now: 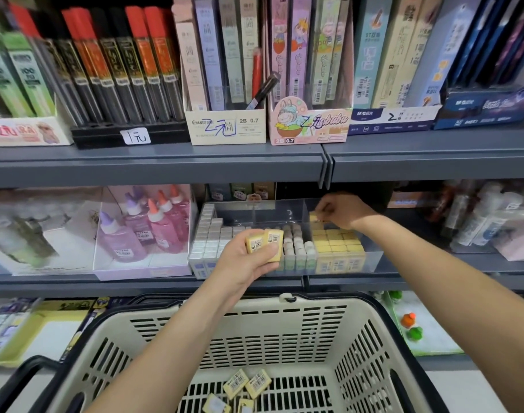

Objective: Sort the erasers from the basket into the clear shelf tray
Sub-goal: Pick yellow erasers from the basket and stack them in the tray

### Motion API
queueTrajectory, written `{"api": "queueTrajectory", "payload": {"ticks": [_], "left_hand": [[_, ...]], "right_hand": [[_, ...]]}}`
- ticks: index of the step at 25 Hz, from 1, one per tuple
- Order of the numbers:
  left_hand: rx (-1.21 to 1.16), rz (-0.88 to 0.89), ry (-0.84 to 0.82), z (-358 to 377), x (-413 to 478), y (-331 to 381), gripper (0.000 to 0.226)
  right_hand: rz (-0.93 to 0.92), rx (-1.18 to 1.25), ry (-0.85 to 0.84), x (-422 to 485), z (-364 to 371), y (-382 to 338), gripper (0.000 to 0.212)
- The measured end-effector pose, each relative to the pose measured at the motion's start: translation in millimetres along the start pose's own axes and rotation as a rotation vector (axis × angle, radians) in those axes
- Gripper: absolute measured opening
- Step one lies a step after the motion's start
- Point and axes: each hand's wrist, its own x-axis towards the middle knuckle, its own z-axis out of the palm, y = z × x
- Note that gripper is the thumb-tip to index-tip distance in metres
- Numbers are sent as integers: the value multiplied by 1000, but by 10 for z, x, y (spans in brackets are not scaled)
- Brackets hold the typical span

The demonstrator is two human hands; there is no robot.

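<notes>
**A:** You're mid-placement. Your right hand [342,211] reaches to the back of the clear plastic shelf tray [374,257], fingertips pinched narrow on one small yellow block eraser [314,217] above the stacked yellow rows [335,241].

**B:** And your left hand [249,260] hovers before the tray, fingers curled round a clutch of barcoded yellow erasers [265,245].

**A:** Next, I'd say, seat that one squarely, then feed across from the left.

**B:** More loose yellow erasers [246,383] lie in the cream slotted plastic basket [284,311] below, so plenty remains.
</notes>
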Motion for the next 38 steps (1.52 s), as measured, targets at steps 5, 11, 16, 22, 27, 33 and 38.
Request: {"api": "queueTrajectory", "payload": {"ticks": [5,11,16,22,27,33,38], "left_hand": [[-13,-10,2,-39,17,-41,31],[4,-20,-37,71,31,-57,31],[38,-10,-51,180,62,-10,31],[49,-17,-99,368,64,3,24],[82,-11,-117,397,59,-3,27],[41,12,71,295,88,92,7],[235,126,59,102,59,-7,17]], "right_hand": [[22,-62,-93,68,97,48,23],[-11,-126,18,-120,64,-126,26],[-163,279,42,-630,31,-444,21],[-150,528,-29,-909,-59,-461,16],[-112,667,-167,-924,-108,-393,13],[37,483,90,-464,-243,-162,15],[-47,73,225,-30,-153,-12,21]]}}
